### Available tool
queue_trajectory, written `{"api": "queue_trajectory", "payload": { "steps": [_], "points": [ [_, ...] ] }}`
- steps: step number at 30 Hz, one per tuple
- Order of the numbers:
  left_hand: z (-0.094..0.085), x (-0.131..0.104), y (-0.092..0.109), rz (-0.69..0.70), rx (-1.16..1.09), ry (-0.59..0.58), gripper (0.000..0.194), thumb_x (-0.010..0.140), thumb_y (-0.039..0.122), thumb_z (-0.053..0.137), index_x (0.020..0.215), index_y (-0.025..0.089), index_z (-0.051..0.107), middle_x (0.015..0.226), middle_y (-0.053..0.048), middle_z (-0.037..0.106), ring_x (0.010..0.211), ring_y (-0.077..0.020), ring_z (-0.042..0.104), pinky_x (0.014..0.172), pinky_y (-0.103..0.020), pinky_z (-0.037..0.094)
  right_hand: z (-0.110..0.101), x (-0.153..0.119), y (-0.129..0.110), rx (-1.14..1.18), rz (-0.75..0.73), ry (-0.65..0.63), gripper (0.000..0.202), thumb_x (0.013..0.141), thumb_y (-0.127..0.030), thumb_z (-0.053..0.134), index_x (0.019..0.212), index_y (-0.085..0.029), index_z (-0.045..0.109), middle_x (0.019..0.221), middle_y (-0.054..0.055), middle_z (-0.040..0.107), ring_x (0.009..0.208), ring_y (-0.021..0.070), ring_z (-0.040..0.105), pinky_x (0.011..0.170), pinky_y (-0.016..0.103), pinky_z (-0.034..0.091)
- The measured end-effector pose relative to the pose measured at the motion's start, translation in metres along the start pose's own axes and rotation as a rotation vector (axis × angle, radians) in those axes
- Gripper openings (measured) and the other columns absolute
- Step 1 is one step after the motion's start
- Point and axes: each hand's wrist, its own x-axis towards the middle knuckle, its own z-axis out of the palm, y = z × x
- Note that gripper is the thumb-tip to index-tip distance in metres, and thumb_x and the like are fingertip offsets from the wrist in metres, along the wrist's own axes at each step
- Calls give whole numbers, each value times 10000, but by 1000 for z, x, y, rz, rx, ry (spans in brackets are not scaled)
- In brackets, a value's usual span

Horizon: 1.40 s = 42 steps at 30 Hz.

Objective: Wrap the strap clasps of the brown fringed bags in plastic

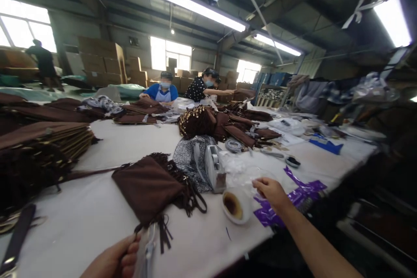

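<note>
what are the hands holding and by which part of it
The left hand pinches the brown bag at its near corner. Whether the right hand holds anything can't be told.

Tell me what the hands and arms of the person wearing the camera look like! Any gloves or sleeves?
No gloves: the left hand and right hand are both bare. The right forearm shows no sleeve, watch or bracelet. Little of the left arm shows. I can't make out any rings.

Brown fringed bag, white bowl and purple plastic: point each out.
Brown fringed bag (148,186), head view: its flat side.
White bowl (246,204), head view: right outer wall.
Purple plastic (265,216), head view: near left end.
</note>
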Motion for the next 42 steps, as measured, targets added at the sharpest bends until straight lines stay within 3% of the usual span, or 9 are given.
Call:
{"api": "queue_trajectory", "payload": {
  "steps": [3, 7, 14, 19, 23, 29, 33, 38, 42],
  "points": [
    [2, -1, 3, -2, -37, -4, 147, 888, 164, 515, 757, 174, 449, 573, 94, 303, 329, -6, 263, 305, -105, 164, 24, -35, -43, 399, -10, -232, 381, 818, -531, 547, 791, -159, 626, 560, -22, 527, 502, 113, 459, 507, 244, 365],
    [5, -4, 1, -6, -26, -94, 171, 902, 203, 511, 756, 180, 426, 550, 110, 253, 325, 0, 223, 334, -100, 107, 82, -82, -104, 952, 121, -608, 318, 711, -437, 735, 708, -148, 602, 620, -13, 559, 448, 58, 405, 451, 216, 264],
    [-4, -4, -6, -95, -90, -359, 407, 827, 509, 633, 719, 182, 415, 501, 120, 234, 342, -10, 187, 341, -115, 95, 175, -132, -165, 880, 176, -889, 383, 698, -494, 715, 656, -153, 544, 543, -28, 556, 370, 35, 369, 388, 195, 182],
    [-15, -1, -12, -9, -18, -354, 342, 762, 382, 703, 711, 166, 443, 502, 95, 341, 359, -7, 199, 352, -127, 95, 205, -139, -176, 716, 245, -885, 426, 654, -542, 706, 651, -183, 477, 502, -56, 524, 340, 32, 337, 355, 172, 152],
    [-15, 0, -17, 112, 132, -385, 307, 661, 249, 747, 833, 163, 507, 534, 86, 408, 370, -5, 177, 368, -145, 62, 209, -143, -171, 724, 255, -883, 436, 696, -582, 674, 715, -186, 491, 536, -58, 524, 362, 41, 359, 365, 173, 175],
    [-13, -1, -19, 176, 111, -337, 346, 659, 295, 759, 779, 194, 450, 484, 126, 300, 373, -13, 161, 384, -170, 65, 199, -142, -172, 622, -171, -782, 422, 729, -530, 716, 926, -163, 651, 688, -6, 596, 611, 126, 520, 541, 229, 387],
    [-11, -3, -20, 180, 163, -292, 364, 654, 317, 757, 777, 205, 433, 477, 127, 308, 376, -18, 171, 396, -178, 63, 209, -133, -171, 531, -113, -552, 432, 759, -580, 649, 747, -148, 675, 531, -26, 498, 511, 119, 431, 496, 247, 337],
    [-12, 1, -25, 191, 195, -259, 342, 679, 318, 745, 799, 205, 446, 497, 119, 326, 379, -27, 189, 397, -182, 73, 216, -129, -173, 642, -62, -535, 383, 753, -531, 672, 688, -153, 660, 502, -44, 450, 490, 100, 373, 487, 239, 284],
    [-13, 2, -19, 35, 73, -289, 252, 825, 388, 589, 765, 180, 460, 514, 105, 311, 379, -35, 227, 392, -160, 175, 198, -126, -175, 480, -138, -505, 363, 730, -494, 685, 589, -166, 618, 497, -42, 451, 500, 104, 383, 501, 242, 293]
  ]
}}
